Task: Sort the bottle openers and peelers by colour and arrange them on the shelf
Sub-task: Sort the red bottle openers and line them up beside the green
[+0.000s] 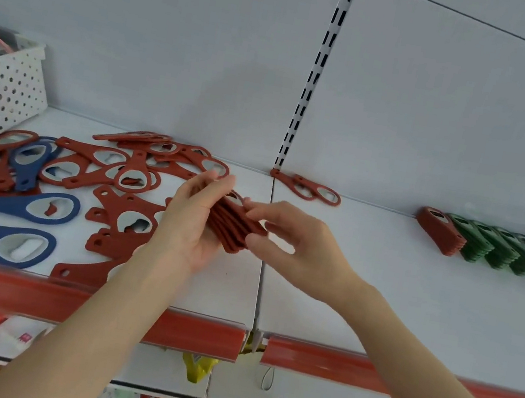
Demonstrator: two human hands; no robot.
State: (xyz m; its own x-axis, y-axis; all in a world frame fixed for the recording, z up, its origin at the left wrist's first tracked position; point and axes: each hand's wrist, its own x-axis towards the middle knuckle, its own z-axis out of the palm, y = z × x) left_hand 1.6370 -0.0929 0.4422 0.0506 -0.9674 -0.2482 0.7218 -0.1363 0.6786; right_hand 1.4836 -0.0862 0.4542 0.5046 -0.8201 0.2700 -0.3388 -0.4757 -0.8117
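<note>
Pinching a fanned stack of red openers (236,226) between left hand (189,221) and right hand (294,240). Looks loose, could easily slide apart and spill into the mixed pile (78,168) alongside.

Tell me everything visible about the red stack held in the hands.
The red stack is several flat, matte red bottle openers, rubbery-looking, slightly fanned so their edges show. It is held tilted above the white shelf, not touching it. The left hand grips its left side; the right hand pinches its right edge.
</note>
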